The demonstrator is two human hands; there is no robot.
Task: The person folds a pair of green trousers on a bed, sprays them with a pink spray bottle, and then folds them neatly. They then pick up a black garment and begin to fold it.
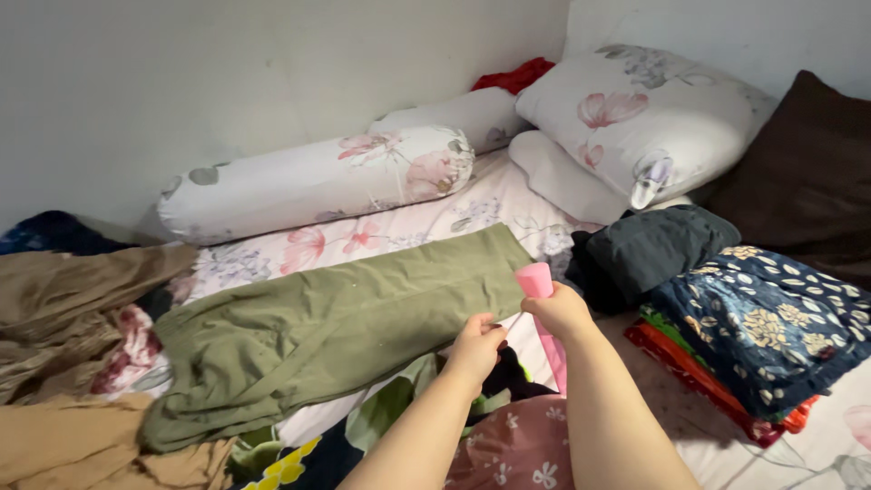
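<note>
Pinching the pink cloth (536,283) at its top with my right hand (560,310), fingers closed, I let it hang straight while my left hand (475,345) grips its edge at seven o'clock, beside the green trousers (336,318).

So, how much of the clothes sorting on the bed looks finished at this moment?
Done: a folded stack sits at the right, with a dark folded piece behind it. In hand: the right hand holds a pink item, and the left hand pinches the edge of the green garment spread flat on the bed. Left: a loose pile of brown clothes at the left.
</note>
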